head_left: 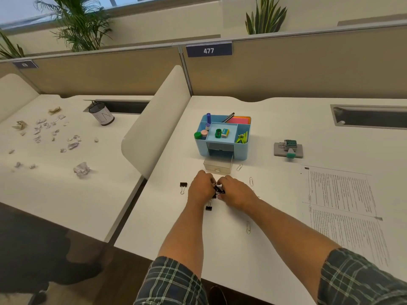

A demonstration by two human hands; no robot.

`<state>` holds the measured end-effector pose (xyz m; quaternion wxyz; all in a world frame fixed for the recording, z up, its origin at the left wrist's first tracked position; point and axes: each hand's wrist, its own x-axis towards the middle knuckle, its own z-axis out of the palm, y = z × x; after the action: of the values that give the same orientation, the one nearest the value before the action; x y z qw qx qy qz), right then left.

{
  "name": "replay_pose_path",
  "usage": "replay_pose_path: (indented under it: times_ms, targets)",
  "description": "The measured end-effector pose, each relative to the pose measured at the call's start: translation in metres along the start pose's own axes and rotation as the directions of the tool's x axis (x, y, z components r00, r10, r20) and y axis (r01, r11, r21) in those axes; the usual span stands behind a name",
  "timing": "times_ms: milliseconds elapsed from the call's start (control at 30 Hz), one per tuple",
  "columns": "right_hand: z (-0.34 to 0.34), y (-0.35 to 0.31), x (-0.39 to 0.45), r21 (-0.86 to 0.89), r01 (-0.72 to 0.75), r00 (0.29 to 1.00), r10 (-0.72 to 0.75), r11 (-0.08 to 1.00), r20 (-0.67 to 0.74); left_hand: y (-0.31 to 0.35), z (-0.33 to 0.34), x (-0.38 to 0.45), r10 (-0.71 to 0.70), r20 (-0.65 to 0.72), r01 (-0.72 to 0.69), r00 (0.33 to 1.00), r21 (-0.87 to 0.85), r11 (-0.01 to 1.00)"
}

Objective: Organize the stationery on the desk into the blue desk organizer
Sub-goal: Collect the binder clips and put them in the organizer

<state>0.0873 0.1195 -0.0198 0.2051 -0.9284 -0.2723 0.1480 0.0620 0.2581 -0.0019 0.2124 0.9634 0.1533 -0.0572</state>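
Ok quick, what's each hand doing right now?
Left hand: fingers curled, gathering the black binder clips.
Right hand: fingers curled on the same binder clips.

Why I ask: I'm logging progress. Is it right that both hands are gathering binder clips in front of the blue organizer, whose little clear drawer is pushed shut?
Not quite. The head view shows the clear drawer pulled out of the blue organizer, not shut. The rest holds: the left hand and right hand are gathering binder clips in front of it.

Open-plan office: numbered cubicle partitions (286, 69), white desks (275, 119)
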Motion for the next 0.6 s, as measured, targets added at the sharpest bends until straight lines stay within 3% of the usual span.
replay_pose_path:
  times_ms: [267, 433, 600]
  targets:
    - [-0.011, 0.003, 0.004, -0.135, 0.082, 0.995, -0.074, 0.987, 0.062, -0.001, -0.015, 0.004, 0.004, -0.080, -0.016, 0.997, -0.146, 0.989]
    - [-0.014, 0.002, 0.007, -0.113, 0.097, 0.993, -0.088, 0.989, 0.081, 0.009, -0.035, 0.007, -0.076, -0.213, -0.022, 0.974, -0.425, 0.905]
    - [-0.018, 0.002, 0.007, -0.131, 0.165, 0.982, -0.150, 0.977, 0.119, 0.020, -0.049, 0.023, -0.124, -0.240, -0.018, 0.963, -0.514, 0.857]
